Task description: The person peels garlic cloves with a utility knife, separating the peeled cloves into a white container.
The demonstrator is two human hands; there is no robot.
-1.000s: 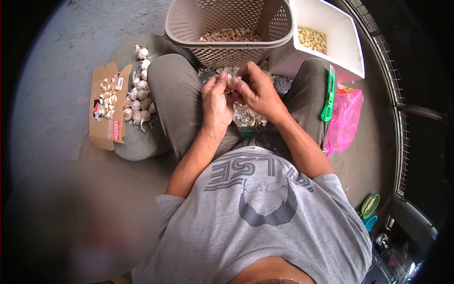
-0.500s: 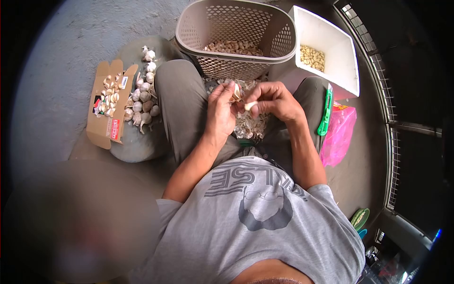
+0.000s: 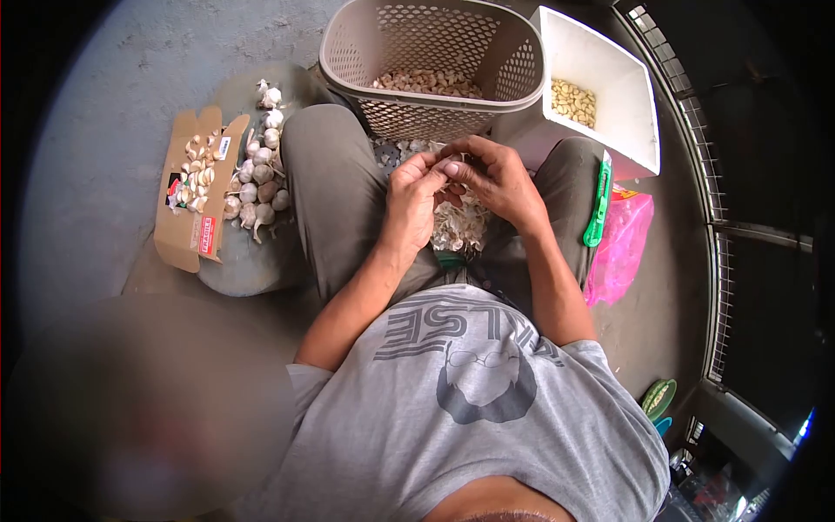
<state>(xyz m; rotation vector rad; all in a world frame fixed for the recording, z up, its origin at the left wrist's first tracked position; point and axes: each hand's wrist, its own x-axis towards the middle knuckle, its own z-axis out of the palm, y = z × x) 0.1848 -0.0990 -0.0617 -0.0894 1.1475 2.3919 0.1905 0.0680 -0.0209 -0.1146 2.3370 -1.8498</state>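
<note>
My left hand (image 3: 410,196) and my right hand (image 3: 507,184) meet above my lap, thumbs and fingertips pinched together. The garlic clove between them is almost wholly hidden by the fingers. Beneath the hands lies a heap of papery garlic skins (image 3: 458,228), between my legs. On my right thigh rests a green utility knife (image 3: 598,204). Whole garlic bulbs (image 3: 263,172) are gathered beside my left knee. Further left, loose cloves (image 3: 202,178) lie on an opened cardboard box (image 3: 184,235).
A tall perforated basket (image 3: 435,109) with unpeeled cloves stands in front of me. To its right, a white foam box (image 3: 631,130) holds peeled cloves (image 3: 571,104). A pink plastic bag (image 3: 622,248) lies by my right leg. Metal grating (image 3: 724,296) runs along the right side.
My hands have come together; the pale clove seen in my right fingers and the skin-covered piece in my left are now covered by the fingers. The view has shifted slightly.
</note>
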